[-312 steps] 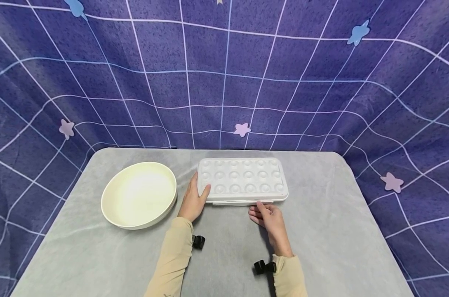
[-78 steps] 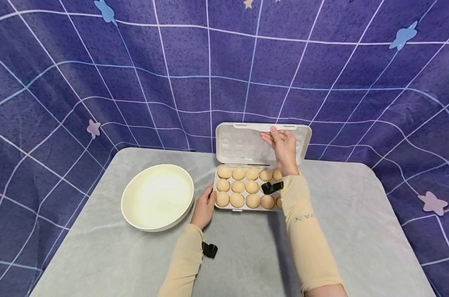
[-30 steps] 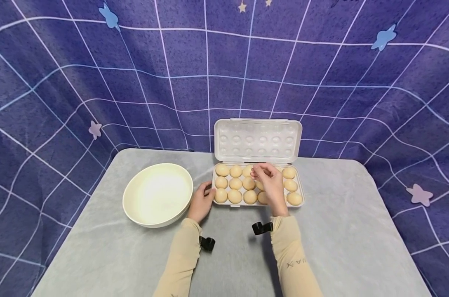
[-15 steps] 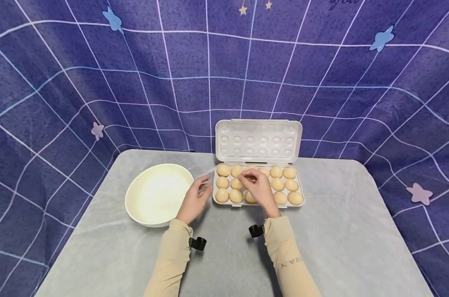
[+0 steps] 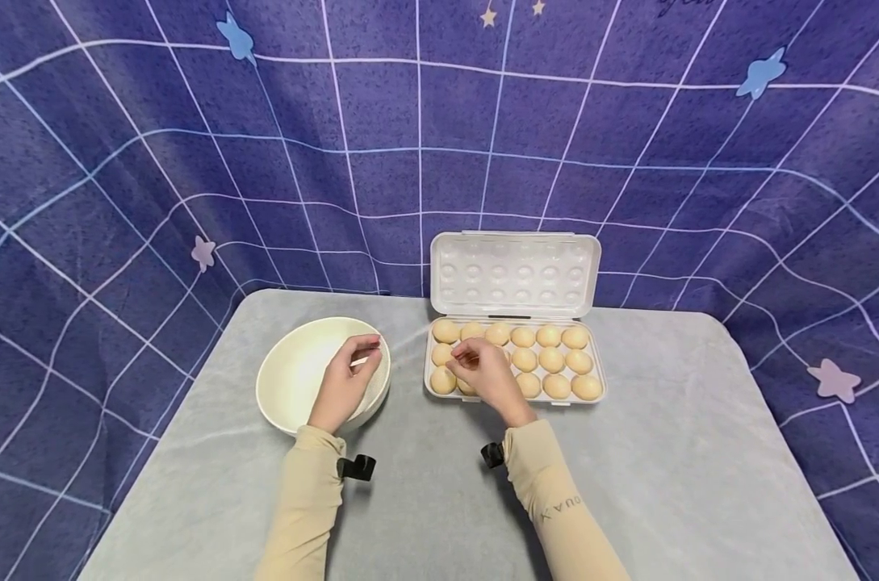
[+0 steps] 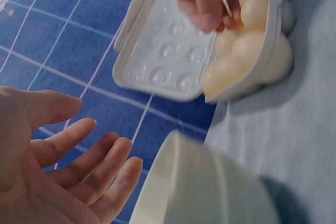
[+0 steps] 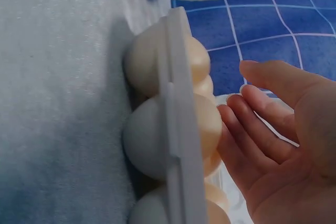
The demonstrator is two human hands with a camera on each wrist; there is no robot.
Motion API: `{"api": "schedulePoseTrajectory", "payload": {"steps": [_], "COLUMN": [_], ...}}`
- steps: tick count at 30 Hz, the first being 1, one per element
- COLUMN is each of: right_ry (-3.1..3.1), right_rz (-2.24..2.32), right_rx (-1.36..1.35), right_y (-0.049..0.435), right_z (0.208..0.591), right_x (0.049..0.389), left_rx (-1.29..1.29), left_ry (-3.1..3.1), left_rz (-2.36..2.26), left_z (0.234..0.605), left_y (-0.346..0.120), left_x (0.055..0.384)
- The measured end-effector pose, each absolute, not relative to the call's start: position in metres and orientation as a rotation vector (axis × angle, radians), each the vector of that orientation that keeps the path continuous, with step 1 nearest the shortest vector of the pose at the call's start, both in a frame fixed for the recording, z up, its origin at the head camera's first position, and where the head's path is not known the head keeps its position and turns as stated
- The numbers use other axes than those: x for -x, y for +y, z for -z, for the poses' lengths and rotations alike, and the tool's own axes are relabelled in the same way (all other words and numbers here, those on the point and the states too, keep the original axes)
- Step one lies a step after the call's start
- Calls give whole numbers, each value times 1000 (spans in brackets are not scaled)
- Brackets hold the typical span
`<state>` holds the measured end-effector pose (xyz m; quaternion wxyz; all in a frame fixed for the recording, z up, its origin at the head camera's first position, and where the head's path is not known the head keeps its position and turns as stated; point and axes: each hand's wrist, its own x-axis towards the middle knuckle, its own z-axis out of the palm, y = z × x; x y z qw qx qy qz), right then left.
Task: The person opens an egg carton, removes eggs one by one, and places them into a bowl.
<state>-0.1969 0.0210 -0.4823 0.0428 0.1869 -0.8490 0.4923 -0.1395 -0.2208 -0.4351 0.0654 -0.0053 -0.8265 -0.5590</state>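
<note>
My left hand (image 5: 346, 383) hovers over the right side of a cream bowl (image 5: 282, 375), fingers relaxed and holding nothing. The left wrist view shows that palm beside the bowl wall (image 6: 210, 187). An egg box with its lid (image 5: 515, 278) raised stands right of the bowl, with rows of tan eggs (image 5: 551, 359) in its tray. Over the left part of the tray is my right hand (image 5: 488, 378), covering some eggs. In the right wrist view its fingers, loosely bent and holding nothing, are close above an egg (image 7: 209, 124) beyond the tray edge (image 7: 181, 114).
Both containers stand on a grey cloth-covered table (image 5: 432, 500). Behind it hangs a blue curtain (image 5: 381, 105) with grid lines and stars; the raised lid is close to it. A strip of tabletop separates the bowl from the egg box.
The box went from closed to open, its lid lifted by the right hand, which has since drifted left over the eggs. The left hand left the box's side and moved left over the bowl.
</note>
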Motion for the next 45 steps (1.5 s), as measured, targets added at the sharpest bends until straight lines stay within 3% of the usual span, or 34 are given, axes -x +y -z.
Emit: {"api": "schedulePoseTrajectory", "payload": {"steps": [25, 34, 45], "right_ry": [-2815, -2812, -2741], "right_rz": [-994, -922, -946], "right_rx": [-858, -872, -874], "right_y": [16, 13, 12], "right_z": [483, 483, 488], "right_x": [189, 190, 189], "left_rx": [-167, -444, -469], "left_ry": [-2582, -2593, -2763], "left_rz": [1326, 1234, 1226], "left_z": [441, 448, 450], "left_y": [-324, -347, -367], "left_x": [124, 116, 113]}}
